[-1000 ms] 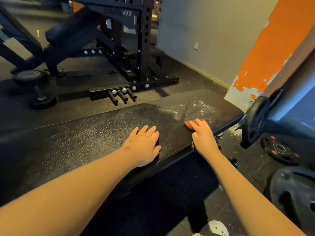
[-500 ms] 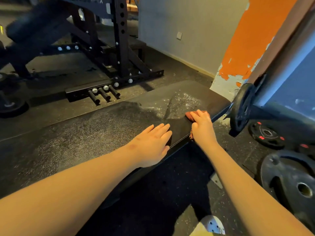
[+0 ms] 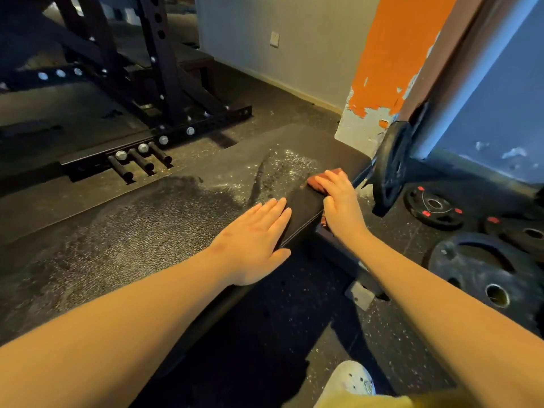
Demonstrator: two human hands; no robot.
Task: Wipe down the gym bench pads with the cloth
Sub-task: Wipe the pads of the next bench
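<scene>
Through the head camera I see the long black worktop [image 3: 147,225], a bench pad, running from 9 o'clock toward 2 o'clock. My left hand [image 3: 256,240] lies palm down on its near edge, fingers straight and close together, holding nothing. My right hand [image 3: 341,207] sits at 2 o'clock from the left one, near the pad's far end. Its fingers are laid flat on the reddish cloth [image 3: 335,173], pressing it to the pad. A bit of cloth hangs over the edge by the thumb. White speckles [image 3: 285,164] cover the pad just beside the cloth, at its 9 o'clock. An upright weight plate [image 3: 388,169] stands at 3 o'clock of that hand, and flat plates [image 3: 485,272] lie on the floor at 4 o'clock. A black rack [image 3: 159,69] fills 11 o'clock.
</scene>
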